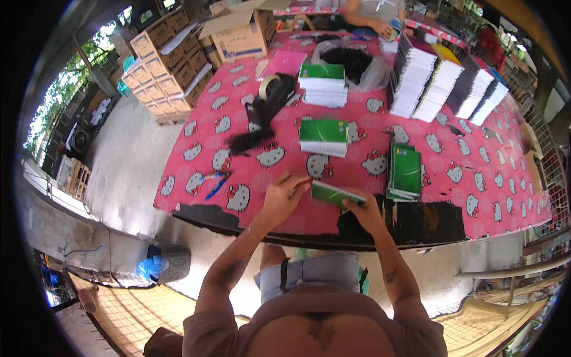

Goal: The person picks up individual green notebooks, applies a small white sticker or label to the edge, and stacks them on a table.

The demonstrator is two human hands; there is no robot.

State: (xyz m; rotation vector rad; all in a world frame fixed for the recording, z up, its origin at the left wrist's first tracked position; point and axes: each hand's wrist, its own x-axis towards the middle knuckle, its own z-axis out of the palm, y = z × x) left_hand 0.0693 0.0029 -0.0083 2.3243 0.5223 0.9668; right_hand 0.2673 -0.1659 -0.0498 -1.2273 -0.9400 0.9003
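Note:
I hold a green notebook [331, 194] above the near edge of a table covered with a pink cartoon-cat cloth [476, 172]. My left hand [282, 197] grips the notebook's left end with its fingers curled over the edge. My right hand [363, 212] holds the right end from below. Beyond my hands lie a short stack of green notebooks [323, 137], a taller one [323, 83] farther back, and another green stack [405, 171] to the right.
Black binding spirals [253, 141] and a tape dispenser [270, 88] lie left of centre, blue pens [214, 183] near the left edge. Rows of white and black notebooks [446, 83] fill the back right. Another person's hand [380, 27] works at the far side. Cardboard boxes [172, 59] stand at the left.

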